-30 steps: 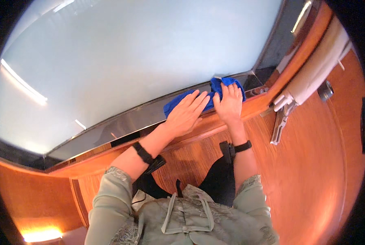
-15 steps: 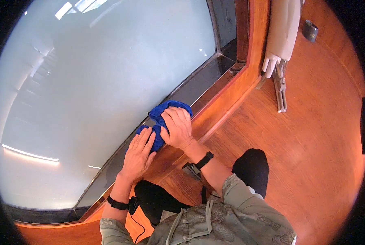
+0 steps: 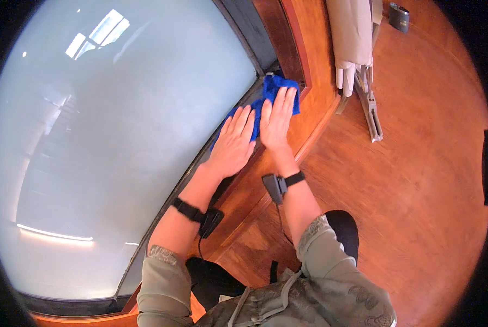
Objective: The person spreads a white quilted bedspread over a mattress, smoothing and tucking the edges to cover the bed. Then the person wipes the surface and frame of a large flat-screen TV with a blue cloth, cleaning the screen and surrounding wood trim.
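Observation:
A blue cloth (image 3: 281, 87) lies bunched on the dark ledge (image 3: 247, 98) beside a large pale glossy panel (image 3: 129, 136), close to the ledge's far right corner. My left hand (image 3: 233, 139) keeps the nearer part of the cloth pressed down, its fingers long and nearly straight. Just to the right, my right hand (image 3: 276, 122) bears on the farther part, fingers close together over the fabric and thumb at its side. Both palms hide some of the cloth. Each wrist wears a black strap with a small dark device.
A wooden frame (image 3: 315, 65) borders the ledge. Right of it, a pale fabric bundle (image 3: 353, 32) hangs above a metal leg (image 3: 372, 117) on the wooden floor (image 3: 418, 163). A dark cup-shaped container (image 3: 399, 17) stands at the far right. Cords hang from the wrist devices.
Both hands have slid the blue cloth along the ledge, away from me and to the right, toward the corner. My arms reach farther out, and the right fingers are straighter than before.

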Demonstrator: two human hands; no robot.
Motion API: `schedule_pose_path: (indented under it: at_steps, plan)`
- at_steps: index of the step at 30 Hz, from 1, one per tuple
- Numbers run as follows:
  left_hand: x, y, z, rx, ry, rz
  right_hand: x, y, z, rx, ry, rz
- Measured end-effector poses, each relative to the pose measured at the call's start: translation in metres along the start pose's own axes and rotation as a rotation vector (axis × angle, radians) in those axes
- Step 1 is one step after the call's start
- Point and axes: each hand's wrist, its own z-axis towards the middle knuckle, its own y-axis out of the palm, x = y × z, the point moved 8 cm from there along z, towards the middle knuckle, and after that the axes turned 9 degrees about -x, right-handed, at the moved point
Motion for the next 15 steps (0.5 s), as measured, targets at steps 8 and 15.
schedule_pose_path:
  at_steps: [8, 15]
  plan:
    - [0.01, -0.001, -0.02, -0.037, 0.0, -0.012, 0.0, 0.007, -0.039, 0.066, 0.123, 0.131]
    - [0.024, -0.002, -0.099, -0.249, -0.007, 0.002, -0.01, 0.079, -0.177, -0.168, 0.359, 0.115]
